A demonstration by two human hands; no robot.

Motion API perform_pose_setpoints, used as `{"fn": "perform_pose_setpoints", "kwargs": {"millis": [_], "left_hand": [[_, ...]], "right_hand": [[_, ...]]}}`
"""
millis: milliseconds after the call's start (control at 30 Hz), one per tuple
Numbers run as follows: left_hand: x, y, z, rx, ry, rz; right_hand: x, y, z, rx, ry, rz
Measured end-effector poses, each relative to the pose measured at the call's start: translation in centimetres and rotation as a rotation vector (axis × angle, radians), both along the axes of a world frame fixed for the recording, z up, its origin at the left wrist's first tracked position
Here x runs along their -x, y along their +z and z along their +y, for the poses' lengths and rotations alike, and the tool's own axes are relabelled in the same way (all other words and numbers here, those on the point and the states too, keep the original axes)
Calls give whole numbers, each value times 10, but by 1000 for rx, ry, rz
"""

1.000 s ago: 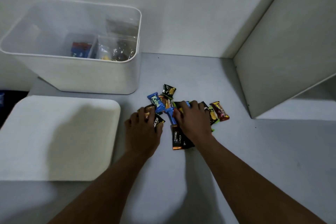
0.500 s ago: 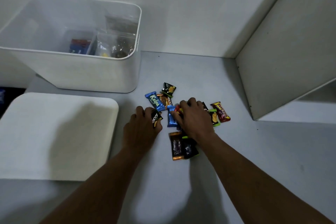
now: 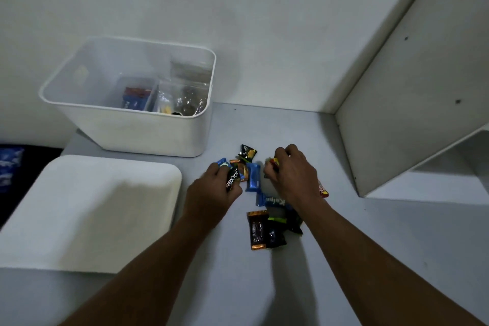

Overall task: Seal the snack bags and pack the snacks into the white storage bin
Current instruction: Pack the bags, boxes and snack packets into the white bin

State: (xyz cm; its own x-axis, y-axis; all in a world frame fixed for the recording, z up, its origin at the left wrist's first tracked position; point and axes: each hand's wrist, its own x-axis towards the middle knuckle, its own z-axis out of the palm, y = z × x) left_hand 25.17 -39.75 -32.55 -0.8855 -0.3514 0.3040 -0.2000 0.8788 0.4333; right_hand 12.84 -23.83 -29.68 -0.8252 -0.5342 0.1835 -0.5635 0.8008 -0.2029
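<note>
A flat white lid lies at the left, the white storage bin behind it (clear bags inside). The left hand is clamped on a black Nextar packet; the right hand pinches a red-yellow wrapper above the scattered snacks.

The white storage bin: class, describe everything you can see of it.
The white storage bin is a rounded-rectangular tub of smooth, plastic-looking material with a thin rolled rim. It stands upright and open on the grey surface, close to the wall. Inside lie clear zip bags holding snacks. A white lid-like panel lies in front. Neither hand touches it.
</note>
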Motion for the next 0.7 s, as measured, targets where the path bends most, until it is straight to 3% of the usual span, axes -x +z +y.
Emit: {"fn": "perform_pose_setpoints", "kwargs": {"millis": [400,700], "left_hand": [[9,191,-97,-106,173,207],[40,194,-200,-246,260,210]], "right_hand": [[4,154,-116,280,55,-13],[7,152,-225,224,158,-122]]}}
